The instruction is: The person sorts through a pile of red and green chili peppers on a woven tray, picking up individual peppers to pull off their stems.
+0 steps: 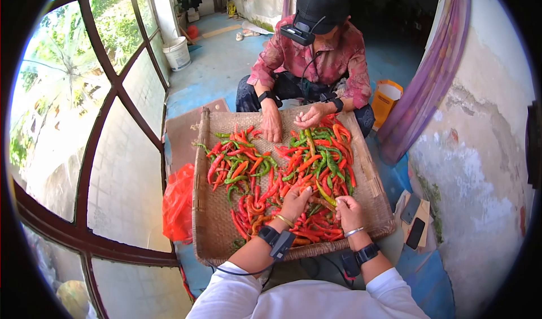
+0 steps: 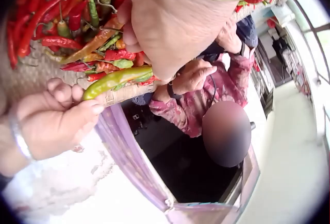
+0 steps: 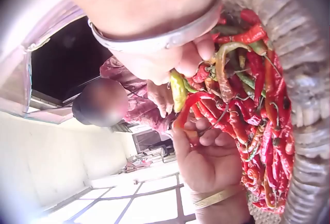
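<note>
A wide woven basket tray (image 1: 370, 192) holds a heap of red and green chili peppers (image 1: 319, 158). My right hand (image 1: 349, 213) pinches one end of a yellow-green chili pepper (image 2: 116, 82) between thumb and fingertips. The pepper's other end points toward my left hand (image 1: 294, 204), which is over the heap with curled fingers. In the right wrist view, a bent red chili pepper (image 3: 192, 104) runs into the fingertips of that left hand (image 3: 206, 162). The left fingertips are mostly hidden in the left wrist view.
Across the tray squats a person in a patterned shirt (image 1: 339, 53), both hands over the peppers. A red plastic bag (image 1: 179, 203) lies left of the tray. Phones (image 1: 415, 233) lie on cardboard at the right, near the wall. Window frames rise at the left.
</note>
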{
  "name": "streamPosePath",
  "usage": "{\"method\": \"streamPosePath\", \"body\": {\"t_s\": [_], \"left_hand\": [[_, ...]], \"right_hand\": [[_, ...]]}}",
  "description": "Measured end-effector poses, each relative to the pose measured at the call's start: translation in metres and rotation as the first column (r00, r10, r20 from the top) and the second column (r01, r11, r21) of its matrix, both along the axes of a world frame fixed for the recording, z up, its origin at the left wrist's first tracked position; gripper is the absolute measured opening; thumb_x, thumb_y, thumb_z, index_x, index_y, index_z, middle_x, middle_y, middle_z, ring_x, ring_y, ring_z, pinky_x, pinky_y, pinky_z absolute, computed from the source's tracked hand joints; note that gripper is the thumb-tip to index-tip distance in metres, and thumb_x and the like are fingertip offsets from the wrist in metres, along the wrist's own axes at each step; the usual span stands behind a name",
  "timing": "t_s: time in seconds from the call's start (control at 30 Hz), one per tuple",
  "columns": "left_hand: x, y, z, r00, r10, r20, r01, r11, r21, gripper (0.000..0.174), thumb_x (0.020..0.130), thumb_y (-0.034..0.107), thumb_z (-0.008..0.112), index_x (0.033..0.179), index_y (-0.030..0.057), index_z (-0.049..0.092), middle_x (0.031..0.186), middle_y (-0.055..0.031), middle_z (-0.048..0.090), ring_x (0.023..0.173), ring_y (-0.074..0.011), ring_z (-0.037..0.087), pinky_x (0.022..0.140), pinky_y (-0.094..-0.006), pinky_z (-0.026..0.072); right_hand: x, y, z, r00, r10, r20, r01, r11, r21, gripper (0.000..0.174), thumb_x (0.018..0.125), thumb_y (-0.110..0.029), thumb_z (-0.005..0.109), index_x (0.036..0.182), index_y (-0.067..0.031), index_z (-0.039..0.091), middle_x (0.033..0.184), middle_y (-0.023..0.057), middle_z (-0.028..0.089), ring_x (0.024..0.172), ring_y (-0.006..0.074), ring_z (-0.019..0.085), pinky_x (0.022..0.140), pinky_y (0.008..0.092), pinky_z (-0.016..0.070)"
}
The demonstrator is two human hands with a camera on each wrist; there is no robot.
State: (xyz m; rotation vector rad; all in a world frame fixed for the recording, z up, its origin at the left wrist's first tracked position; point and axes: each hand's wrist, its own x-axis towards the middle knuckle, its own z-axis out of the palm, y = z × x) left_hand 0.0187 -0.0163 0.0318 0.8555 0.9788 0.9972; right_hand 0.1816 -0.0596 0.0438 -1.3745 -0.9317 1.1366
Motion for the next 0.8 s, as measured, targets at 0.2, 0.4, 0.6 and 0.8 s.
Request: {"method": "streamPosePath", "body": {"t_s": [0.2,0.4,0.6,0.8], "left_hand": [[0.015,-0.021,0.014,0.915,0.171,-0.365,0.065,0.831,0.552,0.017,0.076,0.018,0.056,0.075,0.0013,0.053,0.058,-0.0030,0.052,0.052,-0.0106,0.048,0.050,-0.0247,0.0397],[0.008,-0.028,0.029,0.769,0.329,-0.548,0.261,0.620,0.740,0.018,0.068,0.013,0.059,0.081,0.0027,0.052,0.075,-0.0114,0.052,0.069,-0.0293,0.053,0.057,-0.0338,0.0433],[0.012,-0.024,0.010,0.712,0.200,-0.673,0.470,0.576,0.669,0.023,0.069,0.014,0.056,0.089,0.0033,0.053,0.081,-0.0122,0.052,0.073,-0.0294,0.053,0.063,-0.0351,0.0450],[0.011,-0.022,0.011,0.703,0.104,-0.703,0.525,0.591,0.612,0.021,0.071,0.018,0.055,0.083,0.0015,0.050,0.077,-0.0163,0.052,0.072,-0.0322,0.052,0.063,-0.0369,0.0430]], "right_hand": [[-0.005,-0.003,0.002,0.965,0.057,0.254,-0.066,0.997,0.028,0.008,0.077,-0.008,0.052,0.078,-0.0016,0.056,0.055,-0.0009,0.049,0.042,0.0048,0.043,0.038,0.0192,0.0352],[-0.006,0.000,0.000,0.981,0.075,0.178,-0.066,0.996,-0.057,0.009,0.078,-0.009,0.051,0.079,-0.0021,0.056,0.054,-0.0010,0.048,0.041,0.0050,0.041,0.038,0.0189,0.0343],[0.000,0.002,-0.010,0.993,0.114,-0.010,-0.114,0.991,-0.069,0.010,0.079,-0.009,0.049,0.083,-0.0013,0.054,0.053,0.0008,0.047,0.038,0.0060,0.040,0.035,0.0185,0.0338],[0.003,0.003,0.001,0.979,0.114,-0.167,-0.129,0.989,-0.078,0.017,0.082,-0.012,0.043,0.092,-0.0007,0.050,0.052,0.0042,0.049,0.036,0.0078,0.040,0.034,0.0194,0.0343]]}}
